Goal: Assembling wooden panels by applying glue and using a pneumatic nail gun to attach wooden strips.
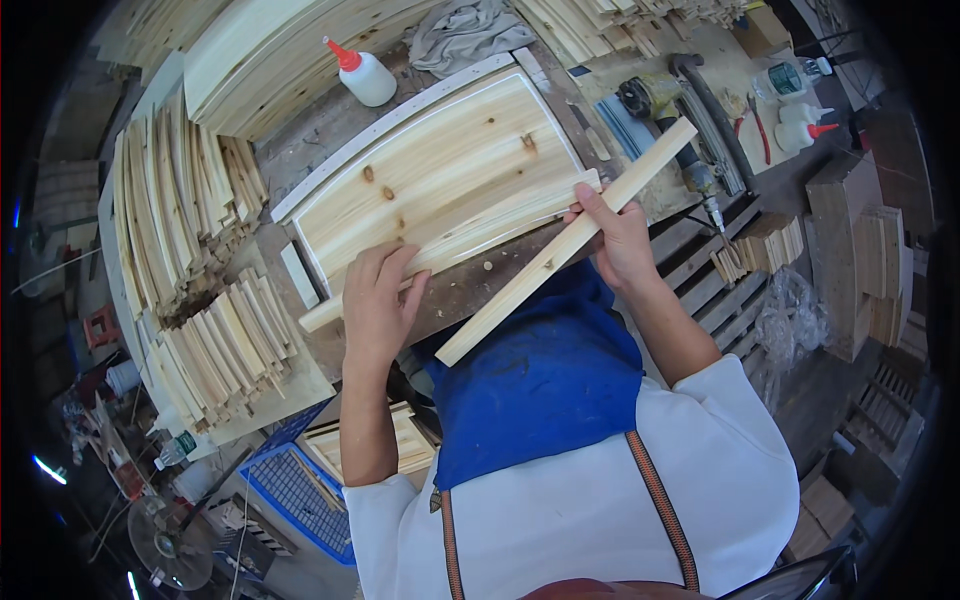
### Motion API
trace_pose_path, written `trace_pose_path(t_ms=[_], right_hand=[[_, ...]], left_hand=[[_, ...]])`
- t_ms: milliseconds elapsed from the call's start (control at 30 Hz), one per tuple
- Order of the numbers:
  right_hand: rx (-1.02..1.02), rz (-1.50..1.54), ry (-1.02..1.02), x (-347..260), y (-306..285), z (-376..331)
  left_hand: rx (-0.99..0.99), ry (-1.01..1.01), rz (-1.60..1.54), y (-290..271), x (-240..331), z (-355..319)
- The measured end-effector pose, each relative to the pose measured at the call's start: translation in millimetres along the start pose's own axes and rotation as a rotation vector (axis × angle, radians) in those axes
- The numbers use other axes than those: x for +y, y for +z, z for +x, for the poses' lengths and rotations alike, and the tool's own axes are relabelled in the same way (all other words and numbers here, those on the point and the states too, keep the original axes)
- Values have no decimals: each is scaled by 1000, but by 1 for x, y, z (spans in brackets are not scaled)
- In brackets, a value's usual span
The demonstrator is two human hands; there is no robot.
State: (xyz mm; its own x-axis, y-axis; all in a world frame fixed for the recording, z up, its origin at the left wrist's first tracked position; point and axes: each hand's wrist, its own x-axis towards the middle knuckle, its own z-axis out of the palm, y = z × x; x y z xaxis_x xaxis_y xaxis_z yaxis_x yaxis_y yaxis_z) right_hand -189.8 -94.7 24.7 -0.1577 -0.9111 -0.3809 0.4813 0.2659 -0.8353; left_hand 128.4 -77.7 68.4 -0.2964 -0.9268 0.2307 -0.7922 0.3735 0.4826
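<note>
A pale knotty wooden panel (450,165) lies on the bench, with white lines along its edges. Along its near edge runs a narrow wooden strip (322,317); my left hand (380,295) has its fingers curled over this strip near the left end. My right hand (618,235) is closed around a second wooden strip (550,262), held slantwise above the bench's near edge and my blue apron (540,385). The right fingers also lie by the right end of the first strip; whether they touch it I cannot tell.
A white glue bottle (368,78) with a red tip stands behind the panel, beside a grey cloth (470,38). Stacked wooden strips (165,200) fill the bench's left side. A power drill (695,175) and red-handled pliers (760,130) lie to the right. A blue crate (300,495) stands below left.
</note>
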Motion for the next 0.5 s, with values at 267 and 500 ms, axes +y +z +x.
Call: trace_pose_path(t_ms=[267,500], right_hand=[[51,35,-19,5,-8,-8],[12,4,86,12,-5,-28]], left_hand=[[120,25,16,8,-47,39],[60,-25,-37,21,-101,83]])
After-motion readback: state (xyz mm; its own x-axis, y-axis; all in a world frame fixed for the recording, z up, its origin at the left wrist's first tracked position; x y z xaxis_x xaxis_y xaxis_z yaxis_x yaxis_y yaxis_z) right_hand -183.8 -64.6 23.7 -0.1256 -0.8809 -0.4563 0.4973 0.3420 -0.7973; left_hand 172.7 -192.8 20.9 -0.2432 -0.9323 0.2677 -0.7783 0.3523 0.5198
